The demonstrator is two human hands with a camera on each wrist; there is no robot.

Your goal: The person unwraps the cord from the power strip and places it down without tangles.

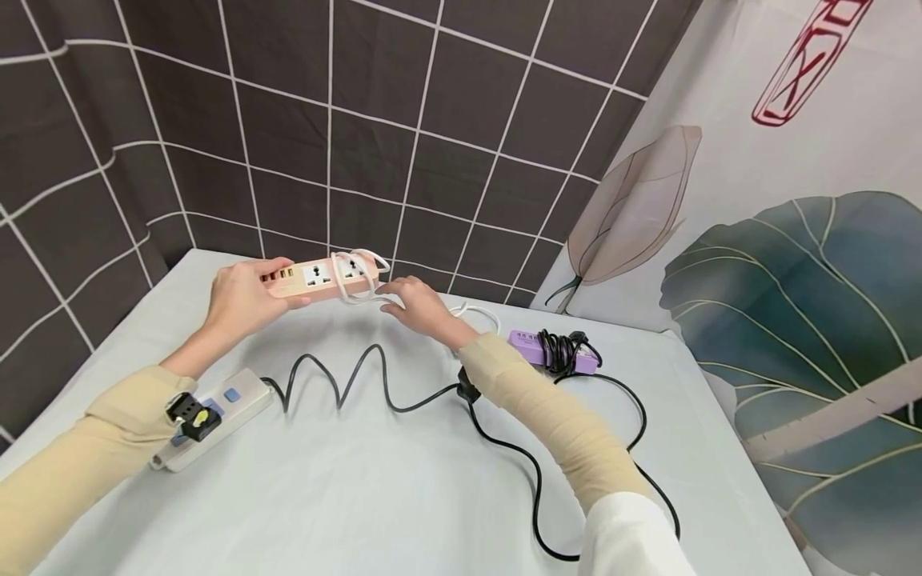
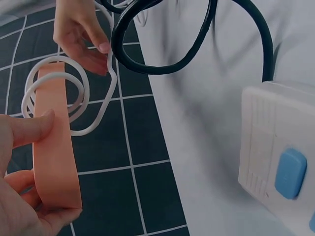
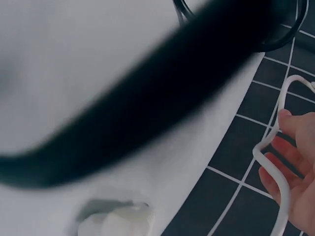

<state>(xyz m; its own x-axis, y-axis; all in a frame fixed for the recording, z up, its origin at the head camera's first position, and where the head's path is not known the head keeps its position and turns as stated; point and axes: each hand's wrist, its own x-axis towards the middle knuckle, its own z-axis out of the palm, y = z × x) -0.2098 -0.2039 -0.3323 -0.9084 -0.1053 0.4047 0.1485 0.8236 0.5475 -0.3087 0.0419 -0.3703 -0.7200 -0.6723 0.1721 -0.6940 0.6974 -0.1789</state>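
Observation:
My left hand grips one end of a pink power strip, lifted above the back of the table, its sockets facing up in the head view. A white power cord is looped loosely around the strip's other end. Beside that end, my right hand holds the cord between thumb and fingers, as the right wrist view shows. From there the cord trails to the table in a white loop. In the left wrist view, the left thumb presses the strip's side while fingers curl underneath.
A white power strip with blue switches lies under my left forearm. Its dark cable zigzags toward a black plug. A purple power strip wrapped in black cord lies at the right. Grid-patterned cloth hangs behind the table.

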